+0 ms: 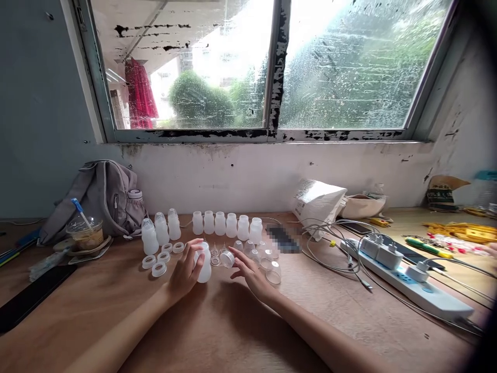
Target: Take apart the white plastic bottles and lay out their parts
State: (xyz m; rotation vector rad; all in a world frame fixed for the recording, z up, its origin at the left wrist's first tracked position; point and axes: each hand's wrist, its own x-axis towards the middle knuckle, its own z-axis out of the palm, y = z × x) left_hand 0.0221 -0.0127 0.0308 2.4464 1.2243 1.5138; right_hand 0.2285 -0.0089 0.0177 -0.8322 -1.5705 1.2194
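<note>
My left hand (187, 269) is wrapped around the side of an upright, frosted white baby bottle (204, 270) with no cap on it. To its right, my right hand (250, 275) has a tilted bottle collar ring (227, 258) at its fingertips. Between and behind the hands lie small clear nipples (215, 253). Clear dome caps (273, 272) stand just beyond my right hand. White collar rings (159, 269) lie to the left of my left hand. Behind them stand 3 bottles with tops fitted (149, 237). A row of several open bottles (220, 224) lines the back.
At left are a grey backpack (106, 191), a drink cup with a straw (86, 233) and a black flat object (33, 295). At right, a white power strip (411, 282) with chargers and looping cables (330, 254) lies before a white bag (320, 202). A window is behind.
</note>
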